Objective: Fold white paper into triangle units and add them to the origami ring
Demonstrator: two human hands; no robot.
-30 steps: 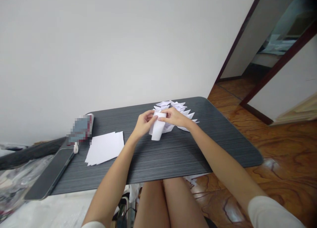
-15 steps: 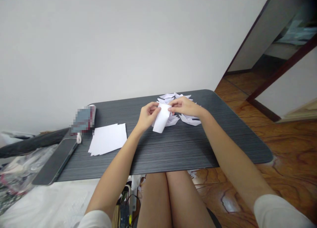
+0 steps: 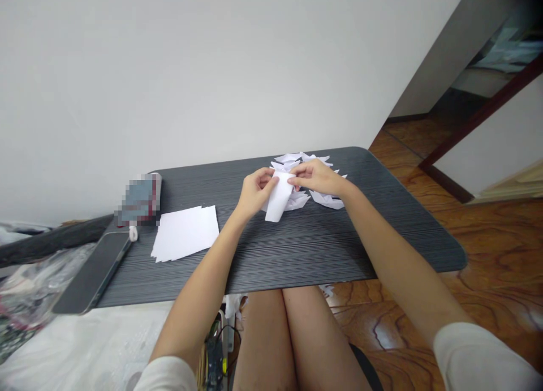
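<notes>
Between my hands is a folded piece of white paper (image 3: 278, 201), a narrow strip tilted above the table. My left hand (image 3: 257, 190) pinches its upper left edge between thumb and fingers. On the opposite edge, near the top, my right hand (image 3: 316, 177) grips it the same way. Behind and beneath the hands lie several folded white paper boats (image 3: 326, 200), partly covered by my fingers and the strip. To the left, a loose stack of flat white paper sheets (image 3: 185, 232) rests on the table.
The dark, wood-grained table (image 3: 292, 266) stands against a white wall. A phone (image 3: 93, 272) lies at its left front corner, near a blurred-out object (image 3: 138, 201) at the back left. My legs are under the front edge; a doorway is at the right.
Both hands keep their pinch on the folded paper, which has tilted slightly. The whole view has shifted a little, with the table appearing higher.
</notes>
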